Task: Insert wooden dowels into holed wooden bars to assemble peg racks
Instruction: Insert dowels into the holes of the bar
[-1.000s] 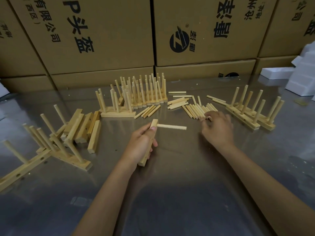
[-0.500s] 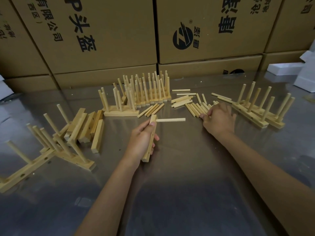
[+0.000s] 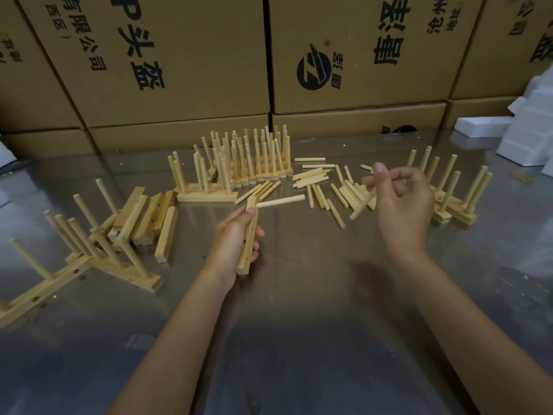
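Observation:
My left hand grips a holed wooden bar held upright above the table. One dowel sticks out sideways from the bar's top hole, pointing right. My right hand is lifted off the table and pinches a loose dowel that slants down to the left. Under that hand lies a pile of loose dowels. Spare holed bars are stacked to the left.
Finished peg racks stand at the back centre, at the right and at the left front. Cardboard boxes wall off the back. White foam blocks sit at the far right. The table top is shiny metal.
My right hand has lifted off the dowel pile with one dowel pinched in it and has come a little towards me. My left hand still holds the bar in the same way.

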Demonstrator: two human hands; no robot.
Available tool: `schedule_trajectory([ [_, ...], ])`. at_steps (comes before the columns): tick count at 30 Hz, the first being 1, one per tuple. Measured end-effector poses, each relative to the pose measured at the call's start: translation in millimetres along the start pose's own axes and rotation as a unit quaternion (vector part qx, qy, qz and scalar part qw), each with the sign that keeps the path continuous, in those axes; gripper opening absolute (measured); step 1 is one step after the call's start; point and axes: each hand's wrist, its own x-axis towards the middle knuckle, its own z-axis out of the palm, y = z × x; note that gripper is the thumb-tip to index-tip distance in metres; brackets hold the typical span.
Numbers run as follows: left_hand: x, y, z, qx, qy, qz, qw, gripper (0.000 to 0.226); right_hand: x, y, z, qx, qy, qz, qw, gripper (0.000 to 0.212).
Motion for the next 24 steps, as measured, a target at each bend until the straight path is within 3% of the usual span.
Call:
schedule_trajectory([
  [2, -1, 0, 1, -0.003, -0.002, 0.001, 1.000, 0.014, -9, -8, -1, 0.043, -0.033, 0.043, 0.998, 0.021],
  [5, -2, 1, 0, -0.024, -0.002, -0.003, 1.000, 0.015, -28, -11, 6, -0.078, -0.146, 0.023, 0.986, 0.019],
  [8, -2, 1, -1, -0.063, -0.018, -0.019, 0.998, 0.026, -56, -12, 17, -0.222, -0.343, -0.024, 0.913, 0.003],
  [10, -2, 0, -1, -0.071, -0.031, -0.021, 0.997, 0.030, -78, -16, 25, -0.248, -0.435, -0.061, 0.863, 0.010],
  [12, -2, -1, 2, -0.069, -0.044, -0.022, 0.996, 0.032, -91, -20, 30, -0.260, -0.437, -0.130, 0.851, 0.015],
  [14, -4, -1, 6, -0.070, -0.063, -0.029, 0.995, 0.035, -91, -25, 31, -0.309, -0.390, -0.188, 0.847, 0.022],
  [20, -13, -2, 18, -0.058, -0.084, -0.028, 0.994, 0.030, -80, -17, 25, -0.333, -0.393, -0.182, 0.837, 0.017],
  [24, -16, -1, 20, -0.050, -0.076, -0.021, 0.996, 0.029, -75, -22, 20, -0.366, -0.371, -0.235, 0.820, 0.016],
])
